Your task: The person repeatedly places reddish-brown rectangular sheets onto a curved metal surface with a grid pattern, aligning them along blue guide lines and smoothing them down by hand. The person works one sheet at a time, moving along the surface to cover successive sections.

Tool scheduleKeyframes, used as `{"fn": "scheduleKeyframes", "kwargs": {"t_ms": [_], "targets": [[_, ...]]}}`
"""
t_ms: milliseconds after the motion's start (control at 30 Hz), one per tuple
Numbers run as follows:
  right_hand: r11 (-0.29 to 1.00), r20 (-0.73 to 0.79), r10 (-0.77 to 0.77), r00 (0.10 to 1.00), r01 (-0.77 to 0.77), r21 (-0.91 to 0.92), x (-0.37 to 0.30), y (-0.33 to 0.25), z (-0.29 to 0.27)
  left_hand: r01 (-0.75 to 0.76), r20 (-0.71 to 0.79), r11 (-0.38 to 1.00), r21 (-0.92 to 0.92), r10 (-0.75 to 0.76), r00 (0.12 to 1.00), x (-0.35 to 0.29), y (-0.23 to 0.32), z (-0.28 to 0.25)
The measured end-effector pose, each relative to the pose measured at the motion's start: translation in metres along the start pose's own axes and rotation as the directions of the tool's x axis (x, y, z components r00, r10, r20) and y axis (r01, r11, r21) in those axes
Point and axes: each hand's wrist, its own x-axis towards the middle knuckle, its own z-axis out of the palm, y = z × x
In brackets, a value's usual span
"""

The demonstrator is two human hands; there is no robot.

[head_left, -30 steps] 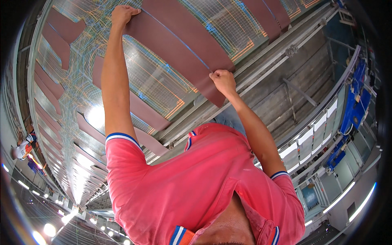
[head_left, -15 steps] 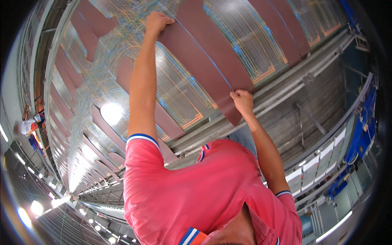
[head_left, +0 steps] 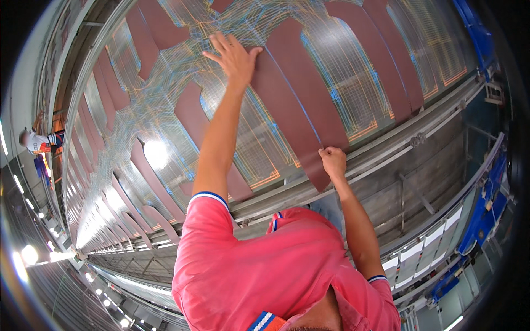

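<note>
A long brown fabric-like panel (head_left: 279, 105) lies across the long table (head_left: 254, 151), and its near end hangs over the table's edge rail. A blue line runs down the table's surface and the panel's length. My left hand (head_left: 234, 60) is spread flat near the panel's far end, its thumb at the panel's left edge. At the near end, the closed fingers of my right hand (head_left: 333, 161) pinch the panel close to the blue line. Both arms reach forward from pink sleeves.
Other brown panels lie along the table, one on the right (head_left: 381, 58) and one on the left (head_left: 190, 110). Metal rails (head_left: 397, 132) run along the near edge. A person (head_left: 38, 142) stands at the far left. Blue cloth or plastic (head_left: 486, 201) hangs at the right.
My left hand has gone from closed fingers on the panel's far end to spread fingers. My right hand still pinches the near end. The view has shifted, so the table sits lower.
</note>
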Motion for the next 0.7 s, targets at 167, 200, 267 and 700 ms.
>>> {"fn": "scheduleKeyframes", "kwargs": {"t_ms": [167, 200, 267, 700], "targets": [[1.000, -0.017, 0.004, 1.000, -0.003, 0.029, -0.001, 0.000, 0.002, -0.449, 0.134, 0.847, -0.286, 0.499, 0.856, -0.099, 0.043, 0.012], [1.000, -0.004, 0.005, 1.000, -0.005, 0.020, -0.001, 0.000, 0.001, -0.438, 0.146, 0.849, -0.297, 0.493, 0.857, -0.100, 0.050, 0.015], [1.000, 0.016, 0.015, 1.000, -0.015, 0.002, 0.001, 0.001, 0.000, -0.419, 0.171, 0.848, -0.323, 0.488, 0.856, -0.097, 0.062, 0.024], [0.991, 0.016, -0.013, 1.000, 0.015, -0.135, -0.007, -0.007, -0.007, -0.363, 0.158, 0.904, -0.228, 0.402, 0.902, -0.087, 0.061, 0.011]]}}
